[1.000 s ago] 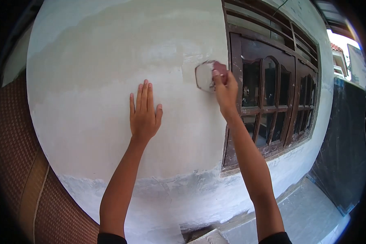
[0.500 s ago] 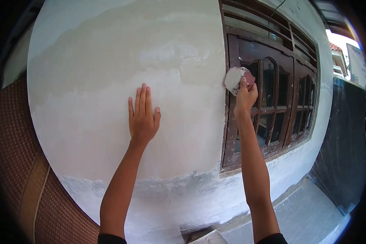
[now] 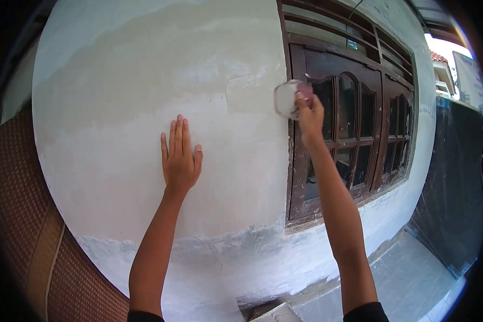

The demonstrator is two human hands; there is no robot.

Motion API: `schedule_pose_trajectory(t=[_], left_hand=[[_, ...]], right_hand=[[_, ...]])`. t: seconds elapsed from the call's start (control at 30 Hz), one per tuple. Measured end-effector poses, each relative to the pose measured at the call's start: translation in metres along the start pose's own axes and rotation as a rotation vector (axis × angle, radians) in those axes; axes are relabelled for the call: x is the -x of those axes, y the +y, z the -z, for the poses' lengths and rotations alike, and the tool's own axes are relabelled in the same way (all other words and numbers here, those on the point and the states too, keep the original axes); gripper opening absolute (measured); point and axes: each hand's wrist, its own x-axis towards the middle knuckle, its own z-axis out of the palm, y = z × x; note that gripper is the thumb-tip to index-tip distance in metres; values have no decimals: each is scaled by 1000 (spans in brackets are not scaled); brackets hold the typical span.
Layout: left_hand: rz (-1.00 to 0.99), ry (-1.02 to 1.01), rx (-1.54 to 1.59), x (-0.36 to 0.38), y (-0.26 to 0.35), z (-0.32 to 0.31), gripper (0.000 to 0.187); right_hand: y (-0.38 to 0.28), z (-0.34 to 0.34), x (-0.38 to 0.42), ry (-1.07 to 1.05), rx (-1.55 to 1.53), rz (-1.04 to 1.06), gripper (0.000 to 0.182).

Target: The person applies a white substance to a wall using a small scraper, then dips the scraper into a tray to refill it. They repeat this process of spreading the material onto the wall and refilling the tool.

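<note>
My left hand lies flat on the pale, patchy plaster wall, its fingers stretched upward and holding nothing. Up at the right, my right hand grips a flat reddish piece with a white coated face. Motion blurs this piece, and I cannot tell its exact kind. It overlaps the left edge of the brown window frame, right where the wall meets the wood.
Brown wooden shutters with dark glass panes fill the right part of the wall. A woven brown panel stands at the left. A dark sheet leans at the right, above grey floor. A hollow shows at the wall's base.
My right hand has moved left and slightly up with the reddish piece, towards the wall's edge. My left hand stays flat on the wall, and the whole view has shifted a little.
</note>
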Motion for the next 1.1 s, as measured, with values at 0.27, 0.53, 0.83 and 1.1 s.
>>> schedule_pose_trajectory(t=[0.27,0.53,0.83,1.1], left_hand=[[-4,19,-1,1,1,-1,63],[5,-25,27,2,0,-4,65],[11,-8,-12,2,0,-3,63],[5,9,-4,2,0,-3,62]], right_hand=[[9,11,-32,-160,-97,49,28],[6,18,-36,-194,-232,-62,23],[3,10,-32,-199,-266,-58,24],[-16,-21,-14,-292,-116,238,26]])
